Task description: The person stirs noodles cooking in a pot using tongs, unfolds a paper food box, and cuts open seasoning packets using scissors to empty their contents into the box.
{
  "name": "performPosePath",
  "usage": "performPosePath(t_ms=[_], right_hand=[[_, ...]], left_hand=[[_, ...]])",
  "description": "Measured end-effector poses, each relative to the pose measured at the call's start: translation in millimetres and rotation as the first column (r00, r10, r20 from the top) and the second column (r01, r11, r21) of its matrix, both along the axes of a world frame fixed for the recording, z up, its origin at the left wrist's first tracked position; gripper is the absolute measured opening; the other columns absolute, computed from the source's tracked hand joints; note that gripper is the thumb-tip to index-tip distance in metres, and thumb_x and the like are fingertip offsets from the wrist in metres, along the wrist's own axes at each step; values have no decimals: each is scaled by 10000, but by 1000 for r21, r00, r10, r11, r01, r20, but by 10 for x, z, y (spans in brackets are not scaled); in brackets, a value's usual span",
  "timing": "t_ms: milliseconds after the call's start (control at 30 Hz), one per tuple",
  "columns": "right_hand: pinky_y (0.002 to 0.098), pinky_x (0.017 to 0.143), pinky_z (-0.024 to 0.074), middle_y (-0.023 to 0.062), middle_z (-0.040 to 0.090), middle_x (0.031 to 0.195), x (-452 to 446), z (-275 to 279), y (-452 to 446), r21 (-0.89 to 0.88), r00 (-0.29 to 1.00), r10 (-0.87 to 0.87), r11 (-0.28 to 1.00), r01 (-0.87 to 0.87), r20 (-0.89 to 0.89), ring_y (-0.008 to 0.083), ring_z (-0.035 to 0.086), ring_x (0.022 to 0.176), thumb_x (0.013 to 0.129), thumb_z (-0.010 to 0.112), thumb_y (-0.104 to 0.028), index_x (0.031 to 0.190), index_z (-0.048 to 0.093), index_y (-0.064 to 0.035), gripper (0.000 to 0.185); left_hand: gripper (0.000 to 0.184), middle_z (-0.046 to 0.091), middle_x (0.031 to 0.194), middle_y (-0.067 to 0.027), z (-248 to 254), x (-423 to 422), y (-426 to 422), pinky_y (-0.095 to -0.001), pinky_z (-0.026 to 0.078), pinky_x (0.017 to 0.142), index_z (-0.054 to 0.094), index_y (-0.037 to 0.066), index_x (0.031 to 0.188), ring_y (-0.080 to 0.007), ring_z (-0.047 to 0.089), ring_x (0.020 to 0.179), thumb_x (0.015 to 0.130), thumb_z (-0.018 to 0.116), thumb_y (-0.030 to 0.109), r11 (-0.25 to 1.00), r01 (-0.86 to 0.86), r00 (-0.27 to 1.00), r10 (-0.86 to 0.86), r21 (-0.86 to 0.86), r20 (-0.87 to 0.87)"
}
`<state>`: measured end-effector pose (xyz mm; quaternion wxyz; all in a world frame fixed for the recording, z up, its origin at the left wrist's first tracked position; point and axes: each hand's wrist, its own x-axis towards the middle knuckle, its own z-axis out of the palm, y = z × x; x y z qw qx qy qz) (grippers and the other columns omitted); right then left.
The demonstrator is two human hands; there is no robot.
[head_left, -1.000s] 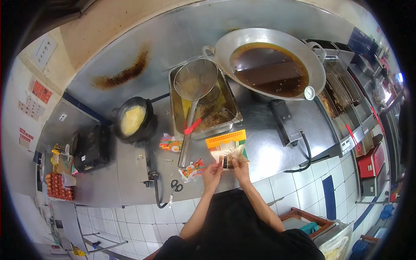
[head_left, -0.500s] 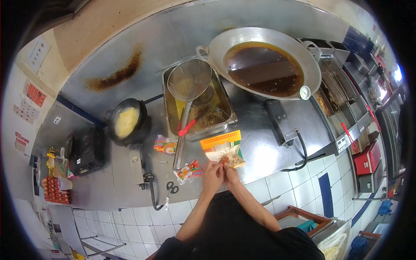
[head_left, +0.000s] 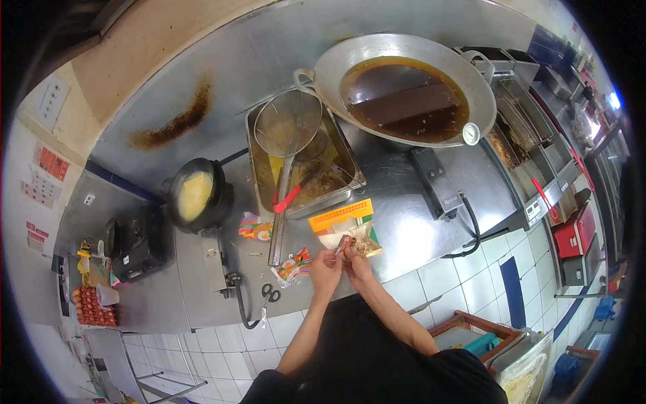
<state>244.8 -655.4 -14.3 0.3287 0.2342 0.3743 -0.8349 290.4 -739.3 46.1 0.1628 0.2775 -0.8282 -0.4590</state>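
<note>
My left hand [head_left: 326,271] and my right hand [head_left: 359,266] are close together at the near edge of the steel counter. Between their fingertips is a small reddish, shiny sachet [head_left: 344,244], gripped from both sides. Just beyond them lies an opened yellow-orange paper box [head_left: 342,217] with brownish bits of food [head_left: 364,244] in its near part. To the left of my left hand is a colourful noodle packet [head_left: 293,267], with another such packet [head_left: 255,227] farther back. Black-handled scissors [head_left: 270,293] lie near the counter's edge.
A wide wok of dark oil [head_left: 494,101] stands at the back. A wire strainer [head_left: 289,124] with a long handle rests over an oily steel tray [head_left: 356,185]. At left, a black pan [head_left: 176,215] holds something yellow. Egg trays [head_left: 94,306] and a deep fryer [head_left: 535,209] flank the counter.
Both hands have lifted slightly with the sachet, and more of it now shows between the fingers. The view has shifted a little.
</note>
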Motion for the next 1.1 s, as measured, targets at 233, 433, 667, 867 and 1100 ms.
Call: performPosePath(t_ms=[233, 433, 667, 867, 1100], right_hand=[[344, 856, 516, 73, 628, 1085, 11, 60, -76, -1, 1000, -15, 1000, 15, -23, 187, 612, 989, 990, 486, -103, 1191, 559, -50, 220], [326, 801, 516, 90, 617, 1018, -4, 323, -16, -67, 999, 23, 998, -20, 45, 196, 610, 919, 991, 463, -92, 1129, 559, -12, 186], [366, 732, 563, 97, 662, 944, -45, 128, 100, 154, 990, 133, 980, -125, -38, 216, 669, 802, 1006, 456, -106, 1124, 576, -9, 194], [329, 728, 575, 98, 687, 971, 39, -7, 52, 254, 956, 198, 957, -142, -214, 191, 684, 815, 1002, 491, -132, 1038, 634, 20, 212], [264, 644, 522, 67, 678, 865, 99, -129, -98, 564, 921, 196, 825, 30, -336, 115, 630, 735, 968, 514, -76, 962, 656, 42, 184]], left_hand=[[114, 692, 799, -105, -60, 13, 31, -306, 544, 621, 639, 14, 862, -201, 669, 650, 798, 727, 50, 996, 56, 996, -60, -65, -66], [88, 621, 835, -116, -37, 72, 18, -371, 512, 617, 632, 17, 865, -280, 642, 712, 785, 670, 6, 953, 199, 973, -221, -230, -73], [91, 644, 867, -131, 197, -29, -19, -388, 530, 654, 692, 49, 917, -288, 658, 736, 833, 656, 54, 968, 200, 969, -218, -149, -117], [227, 695, 761, -137, -30, -228, -114, -406, 514, 643, 731, 51, 895, -292, 668, 653, 877, 654, 263, 958, 284, 944, -288, 50, 161], [273, 667, 668, -161, -65, -369, -178, -388, 474, 587, 740, 46, 799, -246, 654, 590, 857, 675, 305, 945, 296, 889, -326, 139, 323]])
